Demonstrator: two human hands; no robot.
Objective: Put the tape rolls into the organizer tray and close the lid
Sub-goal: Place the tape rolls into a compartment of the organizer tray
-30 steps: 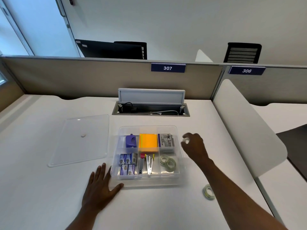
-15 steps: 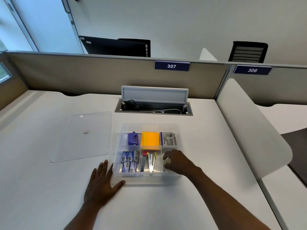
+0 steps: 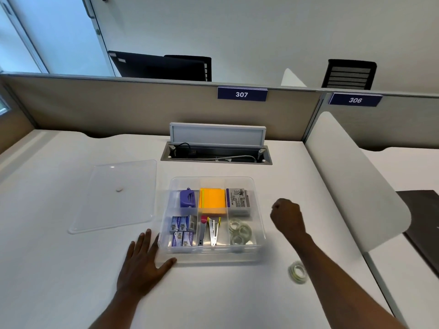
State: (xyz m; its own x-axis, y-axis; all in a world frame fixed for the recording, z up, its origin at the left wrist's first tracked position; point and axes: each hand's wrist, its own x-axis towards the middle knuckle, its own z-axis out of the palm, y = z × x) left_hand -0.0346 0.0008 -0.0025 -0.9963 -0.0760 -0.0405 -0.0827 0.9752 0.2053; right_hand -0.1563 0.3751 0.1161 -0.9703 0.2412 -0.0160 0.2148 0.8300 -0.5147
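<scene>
The clear organizer tray stands open in the middle of the desk. Three clear tape rolls lie in its front right compartment. One more tape roll lies on the desk to the tray's front right. The clear lid lies flat on the desk left of the tray. My left hand rests flat on the desk with fingers spread, its thumb against the tray's front left corner. My right hand hovers just right of the tray, fingers curled into a loose fist with nothing visible in it.
The tray also holds a purple stapler, orange sticky notes, a staple box, small blue boxes and staple removers. An open cable hatch lies behind the tray. A white divider panel rises on the right.
My right hand carried a tape roll into the tray's front right compartment, let go of it there, and has drawn back out to the right. My left hand has stayed put.
</scene>
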